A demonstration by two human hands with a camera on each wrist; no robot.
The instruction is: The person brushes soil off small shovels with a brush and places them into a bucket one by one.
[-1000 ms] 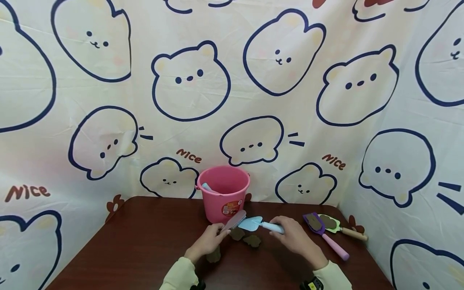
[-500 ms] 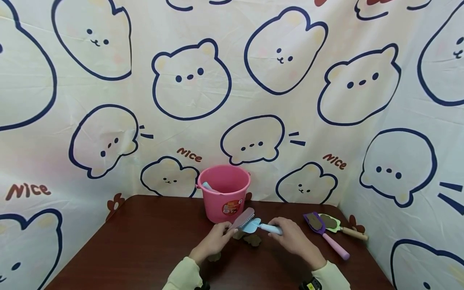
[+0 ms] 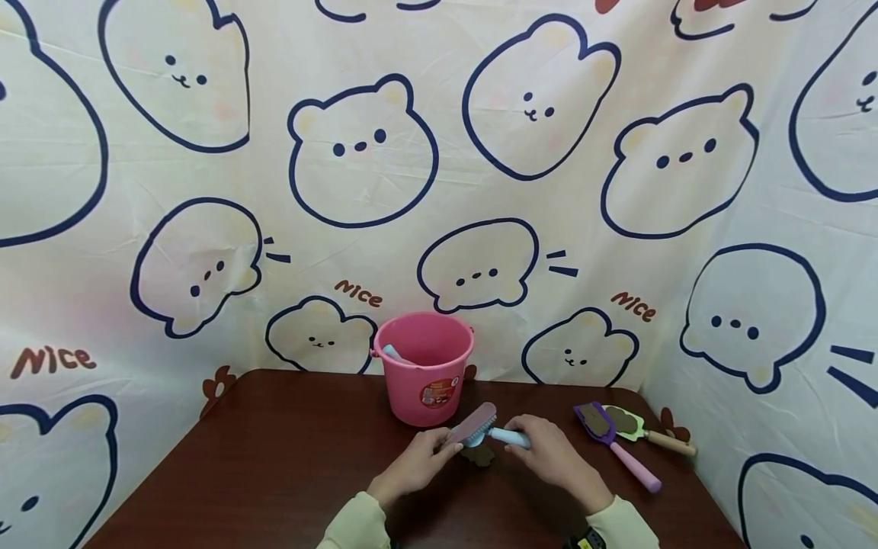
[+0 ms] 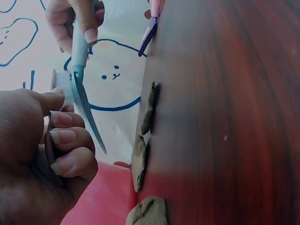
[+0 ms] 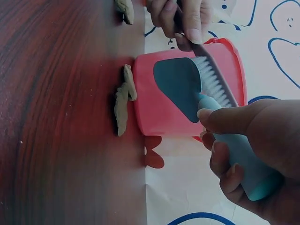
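Centrally in the head view, the left hand grips a pinkish brush, whose head reaches forward and to the right past the fingertips. Facing it, the right hand holds a light blue trowel by its handle, the blade pointing left and mostly covered by the brush. Below these tools, a brown lump rests on the dark table. A pink bucket stands just beyond the hands; well to the right lie a purple shovel and a green shovel, both bearing brown pieces.

From the left wrist, the left fingers are curled round the brush's handle, with the trowel just past them, its blade slanting downward in view. Three lumps sit on the table alongside.

At the right wrist, the right thumb and fingers wrap the trowel's handle; its blade extends beyond them, with the brush's white bristles at its edge and the bucket behind.
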